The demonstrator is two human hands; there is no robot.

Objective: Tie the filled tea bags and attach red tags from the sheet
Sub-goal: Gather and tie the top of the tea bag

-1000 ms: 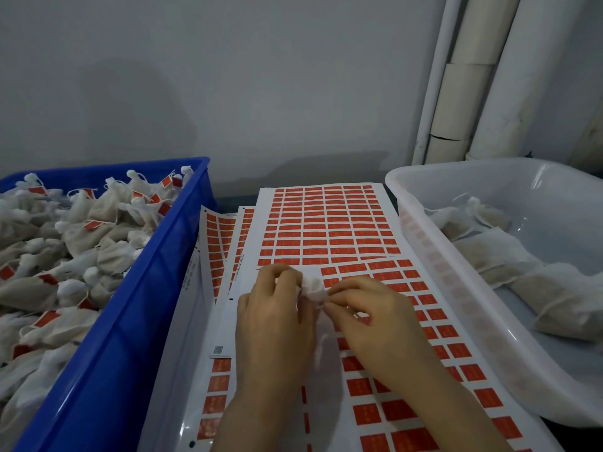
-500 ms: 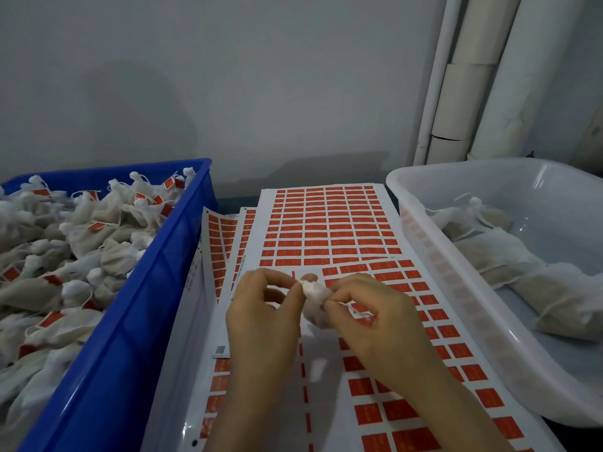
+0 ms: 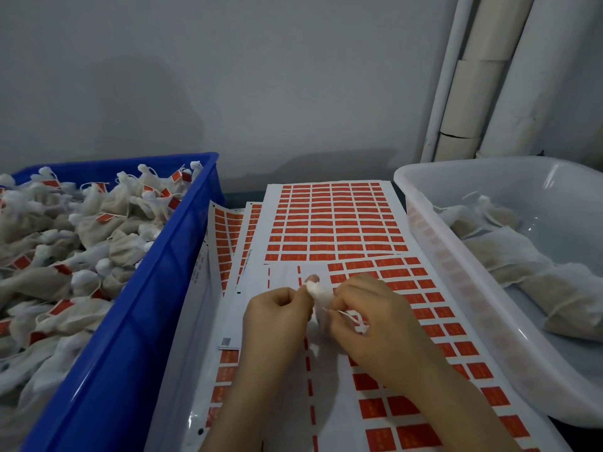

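Centrally, just above the sticker sheets, a small white tea bag [image 3: 318,293] sits between the person's two hands, its gathered top poking up past the fingertips. The left hand [image 3: 277,316] has its fingers curled in and pinches the bag's left side between thumb and forefinger. The right hand [image 3: 375,316] is likewise curled, its fingertips nipping the bag's right side and a thin white string [image 3: 346,316] that loops across its knuckles. Both forearms reach in from the bottom edge.

Under the hands lies the nearest sheet of red tags [image 3: 434,324], with a bare white patch on its left part where no tags remain; red tags fill its right part. A fuller sheet [image 3: 336,220] lies beyond it, and more sheets [image 3: 225,223] fan out from underneath on the left.

To the left stands a blue crate [image 3: 156,288] heaped with tied tea bags [image 3: 98,223], many with red tags on their strings. To the right stands a translucent white tub [image 3: 456,262] holding a few pale untagged bags [image 3: 509,256]. A grey wall and white pipes [image 3: 473,76] rise behind.
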